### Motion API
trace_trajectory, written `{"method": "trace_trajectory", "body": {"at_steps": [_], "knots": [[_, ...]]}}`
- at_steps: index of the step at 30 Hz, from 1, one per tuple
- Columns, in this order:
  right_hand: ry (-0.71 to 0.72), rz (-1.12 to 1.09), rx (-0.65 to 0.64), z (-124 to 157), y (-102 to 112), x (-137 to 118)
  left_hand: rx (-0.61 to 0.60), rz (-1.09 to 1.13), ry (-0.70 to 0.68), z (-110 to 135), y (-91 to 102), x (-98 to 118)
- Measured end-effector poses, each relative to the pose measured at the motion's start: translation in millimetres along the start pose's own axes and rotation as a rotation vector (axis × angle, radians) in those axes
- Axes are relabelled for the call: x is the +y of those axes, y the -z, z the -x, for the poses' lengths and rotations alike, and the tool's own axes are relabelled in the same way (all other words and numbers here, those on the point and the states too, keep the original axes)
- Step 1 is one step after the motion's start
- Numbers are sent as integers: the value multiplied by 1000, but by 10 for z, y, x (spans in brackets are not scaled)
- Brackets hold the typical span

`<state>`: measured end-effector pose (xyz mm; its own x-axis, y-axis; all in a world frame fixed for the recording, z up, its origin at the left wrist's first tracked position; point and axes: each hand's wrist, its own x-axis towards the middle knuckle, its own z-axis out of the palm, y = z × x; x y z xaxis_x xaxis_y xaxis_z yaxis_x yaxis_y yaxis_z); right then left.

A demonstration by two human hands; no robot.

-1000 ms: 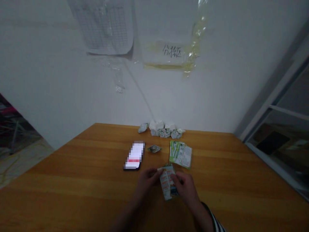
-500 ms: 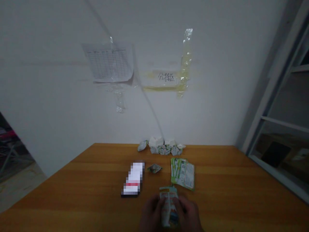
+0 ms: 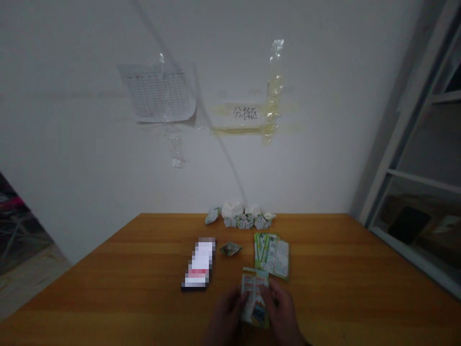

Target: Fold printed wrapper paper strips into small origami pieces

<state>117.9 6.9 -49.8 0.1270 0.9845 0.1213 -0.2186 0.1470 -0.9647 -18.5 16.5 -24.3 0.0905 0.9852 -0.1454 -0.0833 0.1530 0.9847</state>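
Between my two hands, near the table's front, is a small printed packet [image 3: 255, 300] in white and green with a yellow strip along its top edge. My left hand [image 3: 227, 310] grips its left side, thumb on the front face. The right side is pinched by my right hand [image 3: 283, 307], with that thumb also on the front. Just beyond the packet lies a fanned stack of green and white packets [image 3: 275, 257]. A small crumpled wrapper [image 3: 231, 248] rests left of the stack.
A phone [image 3: 200, 264] with a blurred screen lies on the wooden table [image 3: 126, 269]. Several crumpled papers [image 3: 245, 221] sit along the back edge against the wall. A printed sheet [image 3: 160, 96] and a taped handwritten label [image 3: 246, 113] hang above. A framed glass panel [image 3: 414, 206] stands at right.
My hands have raised the packet slightly away from me and turned it so its front face shows more fully. The view has shifted a little; the things on the table lie as before.
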Motion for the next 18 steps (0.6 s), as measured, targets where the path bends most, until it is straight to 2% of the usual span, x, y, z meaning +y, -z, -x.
{"method": "trace_trajectory", "body": {"at_steps": [3, 5, 8, 12, 15, 18], "knots": [[-29, -65, -141, 11, 19, -50, -79, 102, 6, 19, -8, 77], [3, -16, -187, 19, 55, -78, -37, 124, 11, 11, 5, 126], [173, 194, -170, 8, 132, -131, -17, 146, 72, -35, 60, 157], [412, 392, -291, -38, 191, -194, -134, 224, 132, -54, 109, 148], [429, 368, -199, -41, 172, -200, -77, 211, 10, 12, 94, 183], [307, 234, -39, -11, 132, -202, -100, 159, -191, 76, 74, 237]]}}
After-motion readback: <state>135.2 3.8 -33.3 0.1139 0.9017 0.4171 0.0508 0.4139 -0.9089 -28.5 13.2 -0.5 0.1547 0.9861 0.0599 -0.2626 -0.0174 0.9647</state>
